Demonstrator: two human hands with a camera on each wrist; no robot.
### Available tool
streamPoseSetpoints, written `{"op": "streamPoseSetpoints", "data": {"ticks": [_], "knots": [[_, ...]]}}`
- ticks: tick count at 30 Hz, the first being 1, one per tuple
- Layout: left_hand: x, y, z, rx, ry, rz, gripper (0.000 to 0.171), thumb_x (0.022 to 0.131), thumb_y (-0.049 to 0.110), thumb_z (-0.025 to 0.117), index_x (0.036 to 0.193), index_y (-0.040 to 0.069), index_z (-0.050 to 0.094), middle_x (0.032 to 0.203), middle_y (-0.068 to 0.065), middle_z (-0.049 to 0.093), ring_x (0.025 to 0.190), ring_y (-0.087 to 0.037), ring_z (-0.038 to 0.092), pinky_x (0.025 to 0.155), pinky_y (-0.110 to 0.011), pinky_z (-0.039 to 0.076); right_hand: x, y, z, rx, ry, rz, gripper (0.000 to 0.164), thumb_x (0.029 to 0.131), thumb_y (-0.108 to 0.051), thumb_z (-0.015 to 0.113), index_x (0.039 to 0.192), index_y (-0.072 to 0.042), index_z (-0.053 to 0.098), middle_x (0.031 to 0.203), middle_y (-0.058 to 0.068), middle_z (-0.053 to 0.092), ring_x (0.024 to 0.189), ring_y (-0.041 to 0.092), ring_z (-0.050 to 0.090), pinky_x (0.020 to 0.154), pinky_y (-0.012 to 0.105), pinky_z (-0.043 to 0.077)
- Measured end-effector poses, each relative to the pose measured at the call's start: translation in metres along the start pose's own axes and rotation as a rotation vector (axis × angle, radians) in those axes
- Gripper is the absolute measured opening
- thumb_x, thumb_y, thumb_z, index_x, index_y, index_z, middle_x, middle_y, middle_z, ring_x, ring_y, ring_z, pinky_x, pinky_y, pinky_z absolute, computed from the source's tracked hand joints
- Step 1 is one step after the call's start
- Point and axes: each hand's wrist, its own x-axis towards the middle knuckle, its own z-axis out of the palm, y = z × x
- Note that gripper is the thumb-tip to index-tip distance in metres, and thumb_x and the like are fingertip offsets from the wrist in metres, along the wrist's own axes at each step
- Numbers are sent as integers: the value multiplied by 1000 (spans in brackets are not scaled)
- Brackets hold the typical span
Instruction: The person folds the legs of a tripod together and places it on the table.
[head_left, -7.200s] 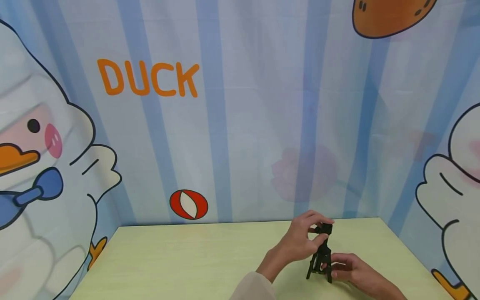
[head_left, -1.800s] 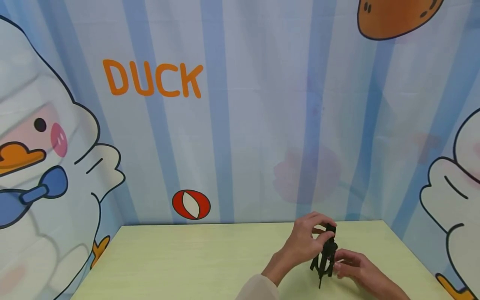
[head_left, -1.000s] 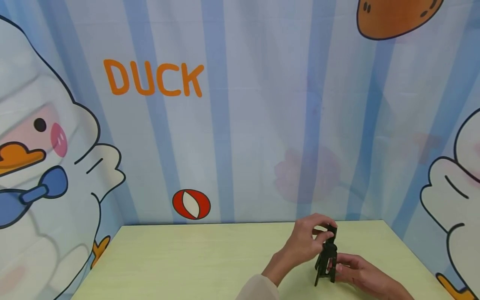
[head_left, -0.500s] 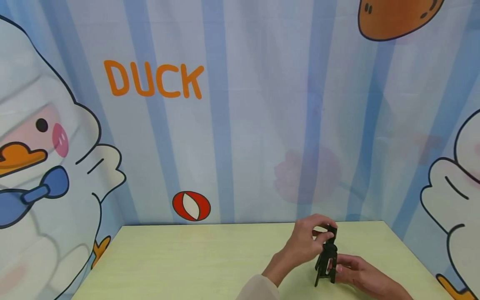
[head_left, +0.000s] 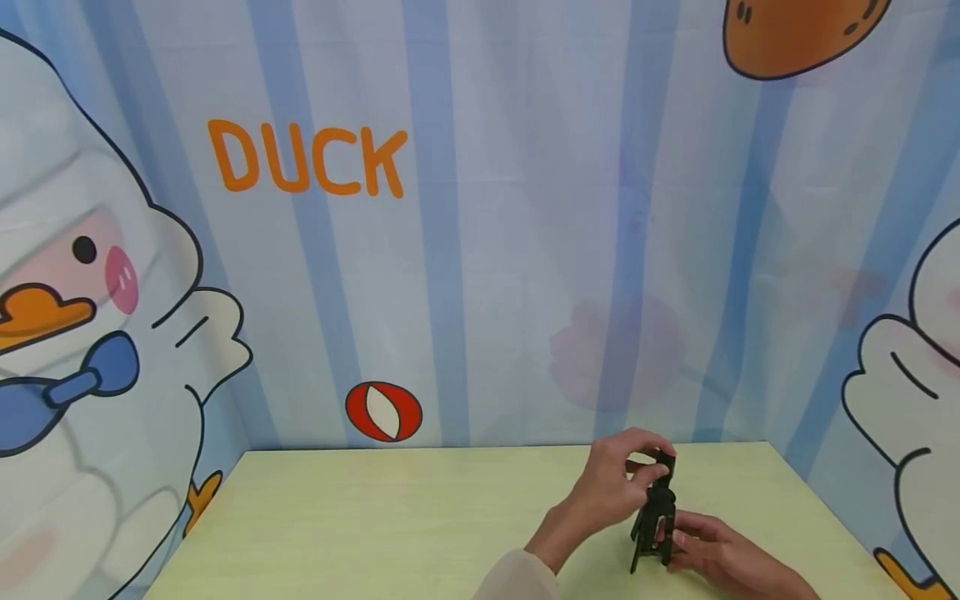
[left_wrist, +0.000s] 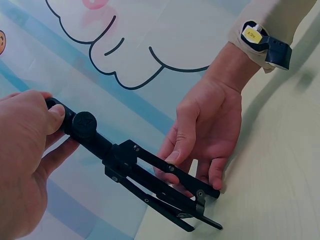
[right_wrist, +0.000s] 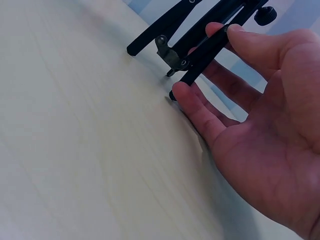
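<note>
A small black tripod (head_left: 660, 502) stands upright above the right part of the table, its legs partly drawn together. My left hand (head_left: 611, 483) pinches its head between thumb and fingers. In the left wrist view, a round knob (left_wrist: 84, 125) sits on the tripod just below those fingertips, and the legs hang hinged from a central column. Low on the tripod, my right hand (head_left: 723, 554) pinches one leg (right_wrist: 205, 61) between thumb and fingers, as the right wrist view shows. A metal brace (right_wrist: 169, 54) joins the legs near their feet.
The pale yellow table (head_left: 375, 517) lies under both hands. Behind it hangs a blue striped curtain (head_left: 517, 250) with printed ducks and a red ball. A wrist camera (left_wrist: 276, 52) is strapped over the right sleeve.
Since the earliest frame, the tripod has turned and its spread legs have come closer together, the left hand staying on its head. In the last second hands and tripod have hardly moved.
</note>
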Motion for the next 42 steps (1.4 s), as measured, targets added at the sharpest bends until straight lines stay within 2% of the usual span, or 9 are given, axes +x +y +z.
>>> {"op": "streamPoseSetpoints", "data": {"ticks": [7, 18, 24, 29, 32, 35, 38, 42], "knots": [[-1, -3, -1, -15, -1, 3, 25, 98, -4, 68, 119, 9, 70, 116, 1, 68, 106, 1, 64, 81, -11, 55, 4, 3, -1, 30, 12, 0, 49, 117, -13, 21, 149, -29, 55, 146, -4, 55, 131, 17, 54, 107, 39, 47], [-1, -1, -5, -14, -27, -6, 26, 99, -2, 68, 122, 11, 70, 119, 1, 68, 108, 2, 63, 82, -10, 54, 3, 1, 0, 3, 35, 1, 48, 116, -12, 23, 148, -23, 57, 144, -3, 57, 131, 16, 56, 107, 38, 49], [0, 1, -11, 76, -84, 59, 26, 100, 0, 67, 125, 9, 67, 122, -3, 67, 110, 1, 63, 85, -8, 52, 2, 0, 2, -38, 48, -14, 47, 116, -9, 24, 147, -17, 58, 142, 1, 59, 129, 17, 57, 107, 38, 50], [4, 3, -16, 224, -153, 142, 29, 102, 2, 65, 130, 10, 66, 128, -3, 65, 113, -1, 63, 88, -7, 49, 2, -1, 5, -68, 58, -33, 44, 115, -7, 26, 143, -12, 60, 138, 2, 60, 126, 19, 59, 106, 40, 52], [6, 5, -19, 349, -199, 185, 32, 102, 5, 66, 133, 14, 65, 133, -1, 63, 114, -3, 62, 88, -6, 47, 2, -3, 7, -153, 123, -16, 39, 115, -8, 31, 143, -8, 58, 136, 2, 60, 123, 19, 60, 103, 40, 53], [9, 9, -22, 456, -258, 214, 35, 103, 6, 65, 136, 16, 64, 138, 1, 60, 114, -3, 61, 87, -6, 45, 5, -4, 12, -318, 255, 19, 35, 113, -11, 41, 144, -1, 55, 134, 4, 61, 118, 19, 63, 96, 38, 56], [13, 13, -23, 539, -324, 230, 37, 103, 6, 63, 140, 15, 63, 142, 1, 59, 117, -3, 60, 87, -5, 45, 11, -3, 17, -481, 376, 34, 38, 109, -13, 54, 141, 7, 55, 131, 10, 64, 112, 20, 66, 90, 36, 57], [18, 19, -25, 604, -390, 236, 38, 104, 5, 60, 141, 13, 62, 143, 1, 59, 117, -4, 61, 86, -5, 45, 19, 2, 22, -601, 435, -1, 41, 105, -11, 62, 138, 13, 55, 127, 20, 66, 106, 19, 69, 85, 34, 59]]}}
